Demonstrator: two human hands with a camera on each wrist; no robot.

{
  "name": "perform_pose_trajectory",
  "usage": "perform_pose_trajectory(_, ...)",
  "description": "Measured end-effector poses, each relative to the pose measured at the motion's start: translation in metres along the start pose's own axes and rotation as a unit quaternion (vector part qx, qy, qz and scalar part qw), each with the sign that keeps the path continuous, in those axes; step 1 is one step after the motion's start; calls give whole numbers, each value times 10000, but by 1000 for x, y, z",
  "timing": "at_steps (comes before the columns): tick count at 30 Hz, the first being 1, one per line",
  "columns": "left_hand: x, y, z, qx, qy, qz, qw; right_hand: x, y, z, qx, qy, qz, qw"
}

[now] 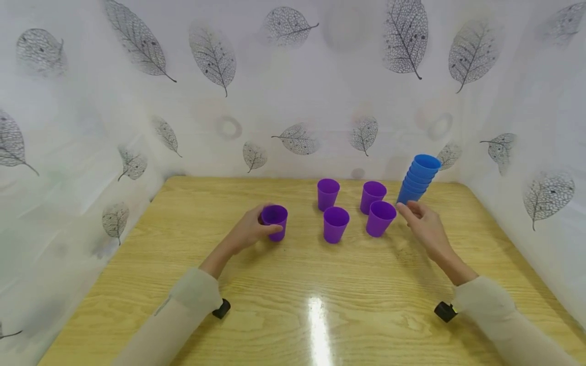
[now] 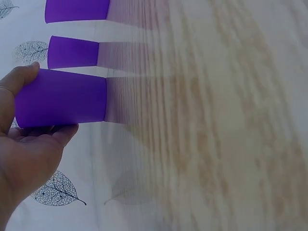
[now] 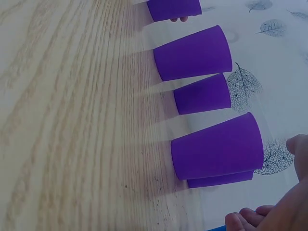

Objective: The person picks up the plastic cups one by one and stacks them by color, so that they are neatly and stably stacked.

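Note:
At the left of the cup group, my left hand grips an upright purple cup, its thumb and fingers curled round the sides. The left wrist view also has this cup, its base at the wood. My right hand is beside the front right purple cup, thumb tip near that cup's rim. Its fingers are loosely bent, in front of a leaning stack of blue cups. In the right wrist view a gap shows between the thumb and the purple cup.
Further purple cups stand upright between the hands: one front middle, one behind it and one back right. All are on the wooden table. A leaf-patterned white sheet hangs round the back and sides.

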State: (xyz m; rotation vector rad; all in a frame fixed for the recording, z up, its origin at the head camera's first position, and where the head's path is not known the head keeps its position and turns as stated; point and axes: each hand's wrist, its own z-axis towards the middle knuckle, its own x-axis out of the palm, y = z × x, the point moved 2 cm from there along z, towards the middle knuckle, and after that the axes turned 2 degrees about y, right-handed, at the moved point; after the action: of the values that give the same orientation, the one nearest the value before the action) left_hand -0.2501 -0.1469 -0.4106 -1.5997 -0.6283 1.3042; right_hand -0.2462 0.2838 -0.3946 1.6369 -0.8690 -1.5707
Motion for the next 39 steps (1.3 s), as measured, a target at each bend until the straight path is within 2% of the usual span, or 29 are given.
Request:
perform_pose_trajectory(10, 5, 2, -15, 10, 109, -97, 9999, 11, 7, -2, -39, 127, -60, 9999)
perform_pose_trajectory(18, 8, 3, -26, -123, 258, -211, 9994, 19, 7, -2, -97, 197, -78, 9997)
perform_pose_trajectory(24, 9, -1, -29, -85, 341, -276, 9990, 25, 3, 2, -283, 215, -192, 9992)
perform_pose_trajectory(32, 11, -1, -33, -45, 276, -222, 9994, 33, 0, 7, -568, 165, -310, 9978)
perform_pose_trajectory(39, 12, -3, -36, -75, 382, -297, 9988, 37, -2, 7, -756, 70, -110, 9971)
